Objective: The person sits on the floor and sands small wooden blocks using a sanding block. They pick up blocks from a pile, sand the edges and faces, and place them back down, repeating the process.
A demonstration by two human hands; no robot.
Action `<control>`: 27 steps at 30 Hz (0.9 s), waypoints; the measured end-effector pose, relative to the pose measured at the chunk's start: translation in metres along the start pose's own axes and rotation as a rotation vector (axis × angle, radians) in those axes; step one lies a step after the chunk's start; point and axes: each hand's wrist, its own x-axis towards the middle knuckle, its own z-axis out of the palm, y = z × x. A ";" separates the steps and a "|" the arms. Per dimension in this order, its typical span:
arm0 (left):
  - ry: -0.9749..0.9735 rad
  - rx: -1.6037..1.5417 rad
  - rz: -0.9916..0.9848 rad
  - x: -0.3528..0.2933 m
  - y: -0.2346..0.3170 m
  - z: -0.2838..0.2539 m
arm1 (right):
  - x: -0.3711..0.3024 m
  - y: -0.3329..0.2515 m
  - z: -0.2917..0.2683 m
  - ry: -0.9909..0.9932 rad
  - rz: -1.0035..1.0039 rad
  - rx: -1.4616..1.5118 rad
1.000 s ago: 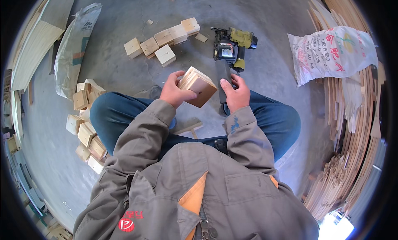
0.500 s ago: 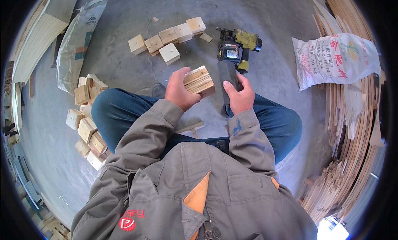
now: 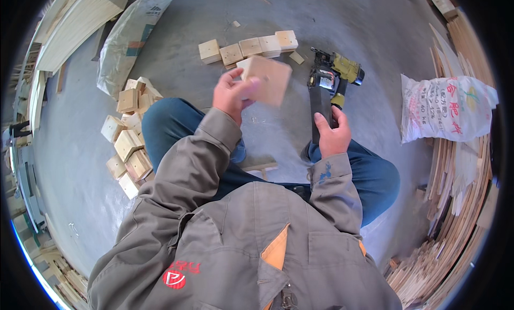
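Note:
My left hand [image 3: 231, 94] grips a square wooden block [image 3: 270, 81] between thumb and fingers. The block is smeared by motion, its broad pale face turned up. Around the upright-looking dark grey bar [image 3: 322, 109], my right hand [image 3: 334, 132] is closed, thumb on the near face. Just past the bar lies a yellow-green and black nail gun [image 3: 334, 74]; whether the two are joined I cannot tell. Behind the held block, several square wooden blocks [image 3: 250, 46] form a row on the floor, one of them partly hidden.
A heap of wooden blocks [image 3: 128, 144] sits beside my left knee. A white sack [image 3: 447, 109] rests on stacked wood strips [image 3: 455, 176] at the right. Another white sack [image 3: 128, 42] stands far left near stacked boards [image 3: 80, 21]. A small wood scrap [image 3: 296, 57] lies near the row.
My left hand has tilted the block, so its flat face shows instead of its layered side. The view has swung left. My right hand stays on the dark bar.

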 end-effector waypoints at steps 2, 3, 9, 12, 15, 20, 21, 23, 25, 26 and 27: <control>0.019 -0.198 0.019 0.000 0.032 -0.014 | 0.001 -0.004 0.003 -0.011 -0.018 0.022; 0.028 -0.297 0.011 -0.003 0.048 -0.020 | 0.001 -0.004 0.001 -0.010 -0.031 -0.004; 0.127 -0.381 0.186 -0.018 0.123 -0.066 | 0.001 -0.003 0.002 -0.015 -0.061 0.008; 0.167 -0.333 0.254 -0.026 0.145 -0.088 | 0.000 -0.008 0.003 -0.029 -0.044 0.049; 0.222 -0.305 0.216 -0.027 0.152 -0.111 | -0.001 -0.008 0.004 -0.045 -0.057 0.048; 0.355 -0.300 0.133 -0.013 0.128 -0.175 | -0.004 -0.003 -0.004 -0.065 -0.068 0.038; 0.396 -0.288 0.112 -0.009 0.120 -0.188 | -0.004 0.000 -0.007 -0.056 -0.072 0.027; 0.475 -0.265 0.070 -0.002 0.103 -0.213 | -0.002 0.011 -0.014 -0.048 -0.052 0.032; 0.507 -0.187 -0.005 0.002 0.084 -0.240 | -0.003 0.011 -0.018 -0.033 -0.004 0.038; 0.509 -0.125 -0.042 0.005 0.073 -0.255 | -0.003 0.013 -0.019 -0.051 0.009 0.068; 0.511 -0.062 -0.079 0.008 0.062 -0.269 | -0.003 0.014 -0.018 -0.061 0.007 0.067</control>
